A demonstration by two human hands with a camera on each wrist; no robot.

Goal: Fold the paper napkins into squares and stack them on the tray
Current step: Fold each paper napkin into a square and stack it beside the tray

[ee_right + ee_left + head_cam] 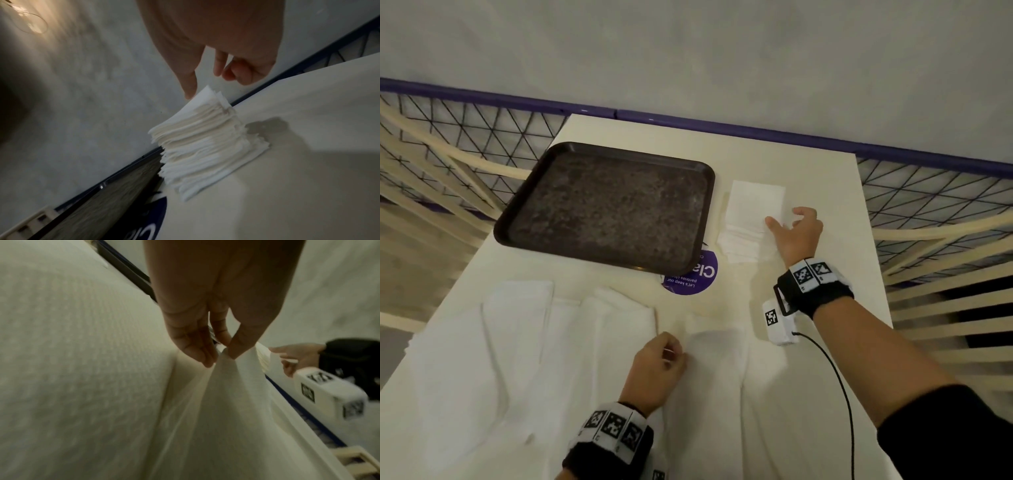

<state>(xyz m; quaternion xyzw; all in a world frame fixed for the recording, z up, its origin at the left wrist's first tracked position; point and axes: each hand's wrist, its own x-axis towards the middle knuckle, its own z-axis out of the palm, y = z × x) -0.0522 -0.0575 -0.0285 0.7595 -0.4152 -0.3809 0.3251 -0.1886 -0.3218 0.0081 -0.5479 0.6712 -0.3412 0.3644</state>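
The left hand (657, 368) pinches a limp white unfolded paper napkin (717, 346) by its edge — thin, tearable, best taken at corners — while the right hand (796, 233), fingers loosely parted, thumbs the neat white napkin stack (751, 219).

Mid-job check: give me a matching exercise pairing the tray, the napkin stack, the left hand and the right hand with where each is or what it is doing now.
Things:
1. tray
2. napkin stack
3. left hand
4. right hand

States:
A. pinches an unfolded napkin near the table's front
B. reaches to the stack's near corner, thumb at the top sheet
C. dark, holds no napkins
D. sits on the table, right of the tray

Pairs: 1-C, 2-D, 3-A, 4-B
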